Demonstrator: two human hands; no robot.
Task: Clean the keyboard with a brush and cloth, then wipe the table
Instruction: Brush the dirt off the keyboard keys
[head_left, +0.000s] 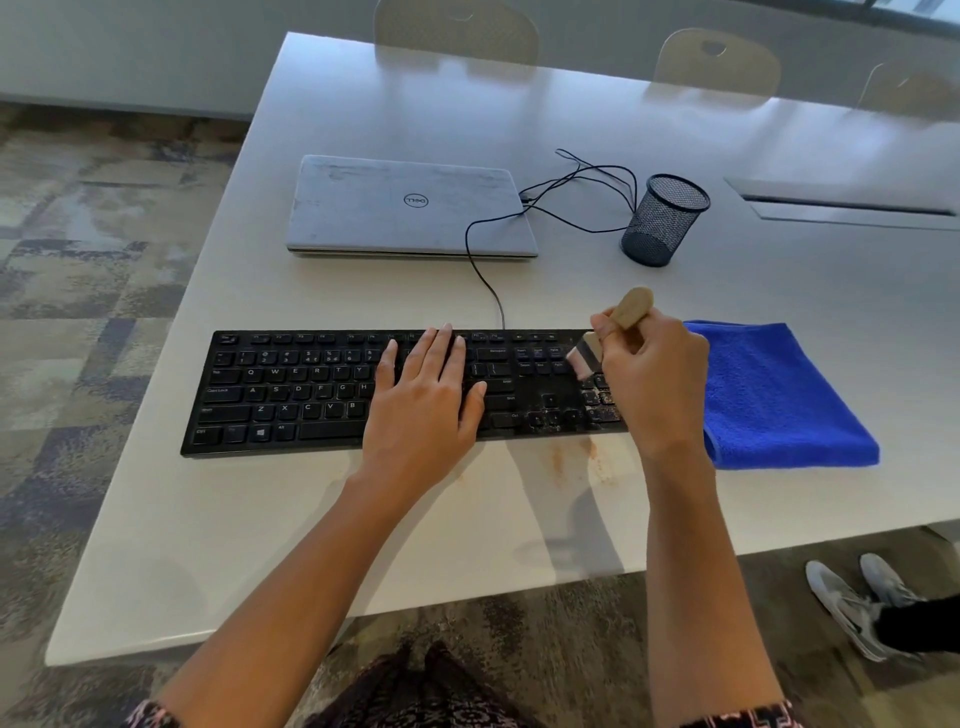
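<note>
**Item 1. Keyboard** (291, 395): black, full-size, flat across the near middle of the tabletop (260, 545). Its cable (483, 270) ran back toward a closed laptop (410, 208). Grit showed on the arrow and number-pad keys at the right end.

**Item 2. Brush** (626, 312): small, with a wooden handle and pale bristles. It was tilted, bristles down at the keyboard's upper right. Whether the bristles touched the keys could not be told.

**Item 3. Right hand** (654, 384): fingers curled round the brush handle, above the number pad.

**Item 4. Left hand** (426, 395): flat, fingers straight and spread, holding nothing. It pressed on the middle keys, apparently to steady the board.

**Item 5. Cloth** (779, 395): blue, folded, on the tabletop just beside the keyboard's right end, with no hand on it.

**Item 6. Mesh cup** (662, 221): upright, behind the keyboard and well apart from it.

**Step judged:** brushing stage, at the right end. The cloth work and the table wipe were not yet done.

**Next move:** it called for short strokes drawing the grit off the keys, with the left hand's pressure kept on. That hand would later have to shift to free the keys beneath it.

**Room:**
- Open tabletop lay in front of the keyboard, marked by orange-brown smears (558, 460) below its right end.
- The near edge was well apart from the keyboard.
- The tabletop's left edge lay near the keyboard's left end.
- The cloth closed off the right, so grit swept that way would likely land on it.
</note>
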